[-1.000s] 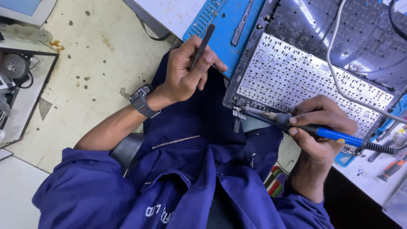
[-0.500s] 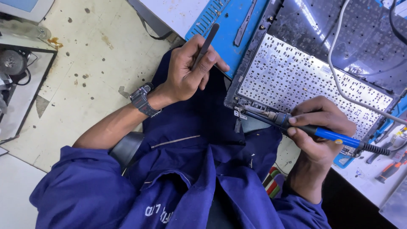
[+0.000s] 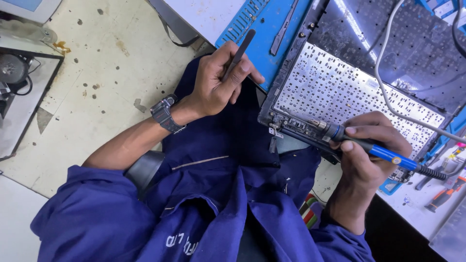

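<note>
While the right hand (image 3: 366,157) grips a blue-handled soldering iron (image 3: 374,151) like a pen, fingers closed round it, its metal tip rests at the near edge of the opened laptop (image 3: 340,92), just by a small hinge bracket (image 3: 273,133). The left hand (image 3: 218,82) is raised off the work, curled shut on a pair of dark tweezers (image 3: 241,51) that point away over the blue mat (image 3: 272,29). By my reading the step in hand is heating a joint or plastic post at that corner, though the exact spot is too small to tell. The next move seems to call for a steady tip and the tweezers brought across to the heated point. Compared with half a second ago, the iron stays where it was; the left hand has barely shifted, its tweezers tilted slightly more upright.
</note>
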